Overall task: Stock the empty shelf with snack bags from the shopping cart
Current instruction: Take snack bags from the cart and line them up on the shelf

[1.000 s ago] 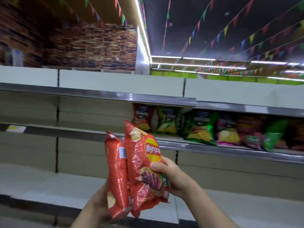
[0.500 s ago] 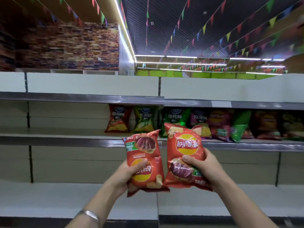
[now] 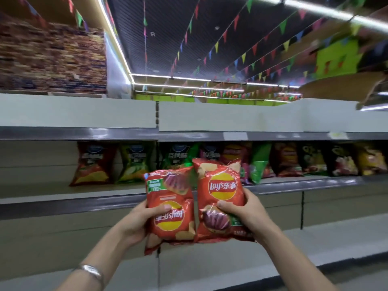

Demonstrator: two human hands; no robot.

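Two red bags up in the head view: left hand [image 3: 134, 219] has its grip clamped on the upside-down left bag [image 3: 171, 208], thumb across the logo, and right hand [image 3: 243, 213] is clamped on the upright right bag [image 3: 220, 198]. They're held side by side, edges touching, in front of the middle shelf [image 3: 52, 198], probably so both go in together. Shelf's bare stretch sits left of the row of stocked bags [image 3: 294, 160], so that's likely where these land, though the left one wants flipping first.
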